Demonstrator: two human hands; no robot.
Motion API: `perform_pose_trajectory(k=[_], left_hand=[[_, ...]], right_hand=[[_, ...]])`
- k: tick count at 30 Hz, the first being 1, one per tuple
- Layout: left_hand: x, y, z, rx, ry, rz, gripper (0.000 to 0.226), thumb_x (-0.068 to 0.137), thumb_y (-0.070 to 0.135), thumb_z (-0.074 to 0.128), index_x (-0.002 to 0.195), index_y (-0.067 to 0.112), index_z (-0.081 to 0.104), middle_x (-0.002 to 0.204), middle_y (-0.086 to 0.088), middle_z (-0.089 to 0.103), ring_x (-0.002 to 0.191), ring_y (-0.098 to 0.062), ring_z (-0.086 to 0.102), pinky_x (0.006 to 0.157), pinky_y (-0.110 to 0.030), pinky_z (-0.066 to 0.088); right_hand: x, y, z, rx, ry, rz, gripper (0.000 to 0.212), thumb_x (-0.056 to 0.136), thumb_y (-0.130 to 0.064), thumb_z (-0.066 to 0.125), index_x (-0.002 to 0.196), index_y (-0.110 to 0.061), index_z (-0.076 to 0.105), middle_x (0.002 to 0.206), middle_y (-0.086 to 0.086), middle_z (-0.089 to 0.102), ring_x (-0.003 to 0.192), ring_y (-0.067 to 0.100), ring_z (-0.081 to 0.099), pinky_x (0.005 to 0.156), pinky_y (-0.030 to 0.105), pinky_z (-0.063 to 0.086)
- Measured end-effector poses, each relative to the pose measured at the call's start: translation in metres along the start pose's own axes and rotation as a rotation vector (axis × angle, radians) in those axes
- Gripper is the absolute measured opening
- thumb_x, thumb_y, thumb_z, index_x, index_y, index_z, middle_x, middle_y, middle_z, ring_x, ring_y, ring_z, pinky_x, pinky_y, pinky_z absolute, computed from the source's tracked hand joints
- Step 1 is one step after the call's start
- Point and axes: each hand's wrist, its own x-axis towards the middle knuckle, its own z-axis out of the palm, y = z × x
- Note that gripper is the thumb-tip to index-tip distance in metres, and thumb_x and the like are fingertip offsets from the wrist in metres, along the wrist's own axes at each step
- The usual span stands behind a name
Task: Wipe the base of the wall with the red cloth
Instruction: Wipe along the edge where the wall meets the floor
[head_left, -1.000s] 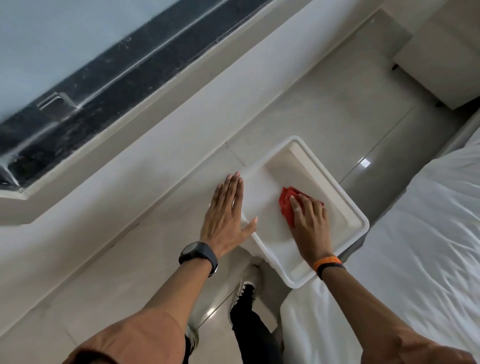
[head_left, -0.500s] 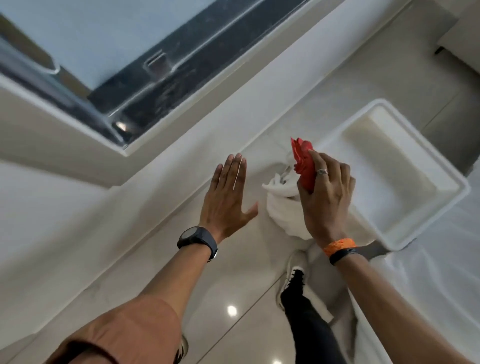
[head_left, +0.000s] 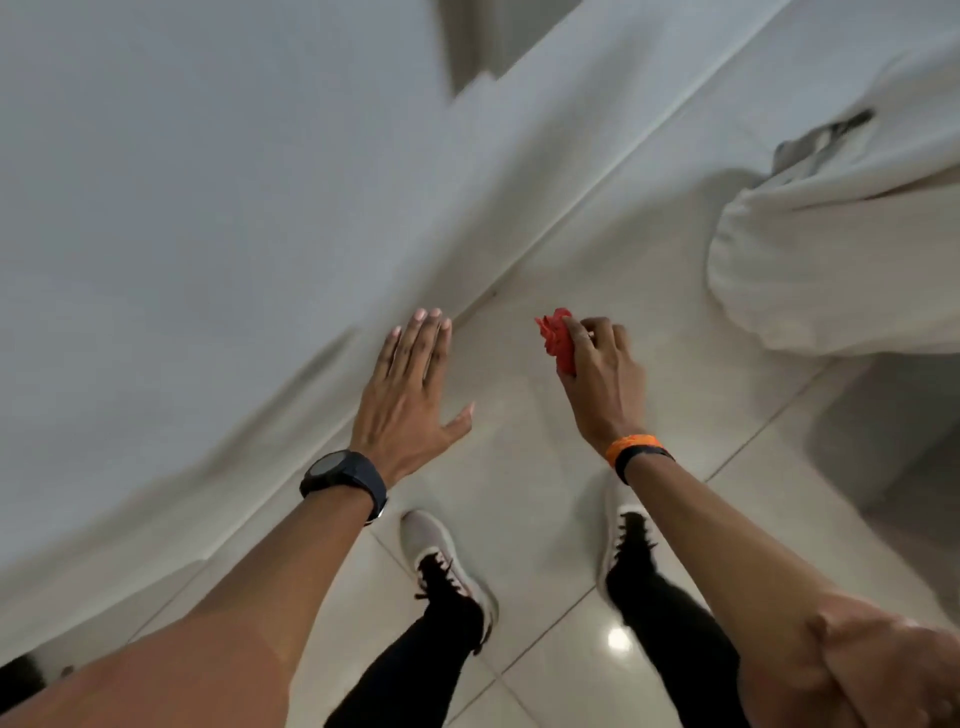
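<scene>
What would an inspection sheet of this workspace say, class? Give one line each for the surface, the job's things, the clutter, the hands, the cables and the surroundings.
Surface: glossy pale tiled floor, with a light reflection.
Job's things: red cloth, bunched, clear of the wall base; wiping not yet begun.
Clutter: white bedding hanging at the right.
Hands: left hand open and flat, empty; right hand closed on the red cloth.
Cables: nothing seen.
Surroundings: plain white wall; the person's shoes on the tiles; picture blurred.
</scene>
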Motion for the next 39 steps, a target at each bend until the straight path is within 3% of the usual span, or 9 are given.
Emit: perform_pose_trajectory(k=[10,15,18,21,24,27,29,35,39], left_hand=[[0.029,-0.043,0.160,0.093,0.029,0.112,0.099,0.089,0.064,0.029,0.162,-0.001,0.009,0.169,-0.019,0.008,0.158,-0.031,0.005,0.128,-0.049,0.010],[0.069,-0.069,0.203,0.228,0.035,0.192,0.102,0.089,0.065,0.038,0.160,-0.003,0.011,0.168,-0.022,0.011,0.157,-0.035,0.007,0.128,-0.050,0.006],[0.089,-0.081,0.222,0.308,0.085,0.254,0.102,0.090,0.062,0.042,0.160,-0.004,0.010,0.168,-0.023,0.009,0.157,-0.035,0.005,0.129,-0.048,0.005],[0.102,-0.087,0.243,0.409,0.104,0.299,0.101,0.093,0.061,0.039,0.160,-0.006,0.004,0.169,-0.023,0.002,0.158,-0.034,-0.001,0.129,-0.046,0.003],[0.107,-0.093,0.264,0.523,0.080,0.290,0.102,0.094,0.065,0.029,0.159,-0.006,-0.005,0.168,-0.023,-0.010,0.157,-0.034,-0.011,0.128,-0.046,-0.002],[0.103,-0.098,0.284,0.590,0.047,0.283,0.104,0.095,0.067,0.024,0.156,-0.009,-0.013,0.164,-0.028,-0.020,0.155,-0.037,-0.018,0.127,-0.048,-0.005],[0.099,-0.103,0.294,0.658,0.033,0.281,0.104,0.096,0.066,0.018,0.153,-0.013,-0.017,0.161,-0.032,-0.025,0.153,-0.041,-0.022,0.127,-0.050,-0.008],[0.099,-0.117,0.294,0.848,-0.017,0.329,0.108,0.097,0.068,0.019,0.149,-0.020,-0.019,0.156,-0.040,-0.025,0.150,-0.050,-0.021,0.123,-0.059,-0.014],[0.101,-0.120,0.287,1.009,-0.054,0.384,0.110,0.096,0.073,0.016,0.152,-0.018,-0.010,0.157,-0.043,-0.019,0.150,-0.052,-0.018,0.118,-0.067,-0.016]], right_hand=[[0.020,0.021,0.213,-0.131,0.018,-0.032,0.028,0.104,-0.038,0.048,0.113,-0.015,0.061,0.097,0.006,0.066,0.088,0.027,0.057,0.052,0.030,0.037],[0.069,0.037,0.281,-0.142,0.096,0.057,0.027,0.104,-0.034,0.047,0.114,-0.012,0.060,0.107,0.009,0.065,0.098,0.032,0.057,0.060,0.033,0.034],[0.105,0.041,0.313,-0.043,0.067,0.127,0.028,0.093,-0.023,0.061,0.119,-0.013,0.058,0.115,0.009,0.065,0.106,0.032,0.055,0.069,0.036,0.040],[0.128,0.033,0.346,0.107,0.004,0.165,0.043,0.089,-0.046,0.061,0.115,-0.011,0.061,0.120,0.007,0.063,0.112,0.032,0.048,0.082,0.043,0.050],[0.128,0.027,0.377,0.137,0.005,0.169,0.054,0.098,-0.055,0.040,0.124,-0.012,0.062,0.143,0.008,0.051,0.125,0.036,0.039,0.102,0.052,0.038],[0.121,0.033,0.400,0.017,0.040,0.155,0.056,0.104,-0.048,0.034,0.150,-0.017,0.036,0.163,0.009,0.021,0.146,0.033,0.017,0.115,0.056,0.020],[0.123,0.035,0.412,-0.008,0.082,0.129,0.056,0.105,-0.045,0.035,0.153,-0.017,0.030,0.164,0.009,0.017,0.149,0.031,0.013,0.117,0.056,0.016],[0.132,0.026,0.421,0.084,0.186,0.108,0.057,0.101,-0.038,0.049,0.149,-0.010,0.037,0.159,0.009,0.033,0.146,0.027,0.024,0.118,0.051,0.018],[0.096,0.014,0.429,0.190,0.158,-0.073,0.065,0.096,-0.037,0.060,0.149,-0.009,0.036,0.156,0.011,0.036,0.145,0.027,0.027,0.118,0.045,0.019]])
